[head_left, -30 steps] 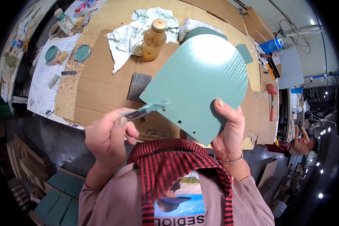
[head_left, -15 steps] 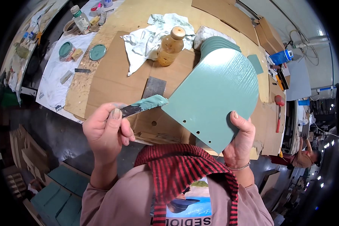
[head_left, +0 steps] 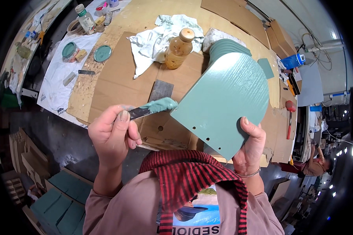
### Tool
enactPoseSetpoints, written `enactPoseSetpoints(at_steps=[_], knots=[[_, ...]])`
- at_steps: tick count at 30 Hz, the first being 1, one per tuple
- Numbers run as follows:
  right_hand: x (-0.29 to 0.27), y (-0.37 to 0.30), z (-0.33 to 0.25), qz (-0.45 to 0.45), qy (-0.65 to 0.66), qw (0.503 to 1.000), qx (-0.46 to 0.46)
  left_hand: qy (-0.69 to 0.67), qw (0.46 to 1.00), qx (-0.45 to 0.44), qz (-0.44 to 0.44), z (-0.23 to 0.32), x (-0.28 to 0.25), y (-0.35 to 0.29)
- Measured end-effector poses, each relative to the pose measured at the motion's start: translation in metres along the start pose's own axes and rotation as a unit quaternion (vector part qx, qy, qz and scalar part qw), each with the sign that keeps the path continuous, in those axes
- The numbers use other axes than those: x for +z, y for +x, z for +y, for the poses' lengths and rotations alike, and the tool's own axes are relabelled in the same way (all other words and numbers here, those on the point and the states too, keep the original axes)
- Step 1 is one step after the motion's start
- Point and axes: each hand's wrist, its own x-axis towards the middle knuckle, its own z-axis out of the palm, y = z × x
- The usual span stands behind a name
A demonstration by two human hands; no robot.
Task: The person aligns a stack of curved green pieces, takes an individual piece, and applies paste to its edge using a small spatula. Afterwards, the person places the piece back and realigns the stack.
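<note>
Pinched between the thumb and fingers of my left hand (head_left: 115,127) is a dark flat scraper (head_left: 139,112), its end loaded with thick green putty (head_left: 161,105). The putty end is at the left corner of a green painted panel (head_left: 227,98); whether they touch I cannot tell. My right hand (head_left: 252,147) grips the panel at its lower right edge, thumb on the face, fingers hidden behind. The panel is rounded at the far end and has three small holes along its near edge. Behind it stands a row of similar green panels (head_left: 225,47).
A bottle of amber liquid (head_left: 179,49) stands by a crumpled white cloth (head_left: 151,39). A dark metal plate (head_left: 161,91) lies on cardboard (head_left: 113,74). To the left are an open green putty jar (head_left: 70,51) and its lid (head_left: 102,53). A red mallet (head_left: 290,113) lies right.
My left hand and the scraper have shifted very slightly right. The panel's near corner has also moved a touch right and down. Both grips stay the same.
</note>
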Motion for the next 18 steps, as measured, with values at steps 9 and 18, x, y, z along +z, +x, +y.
enactPoseSetpoints(at_steps=[9,18], knots=[[-0.0007,0.0001,0.0002,-0.006,-0.022,1.000,0.007,-0.008,1.000,-0.016,-0.001,-0.0001,-0.0008,0.0003],[-0.0023,0.0013,0.0009,-0.009,-0.014,1.000,0.026,-0.014,1.000,0.005,-0.009,-0.0019,-0.0037,-0.0003]])
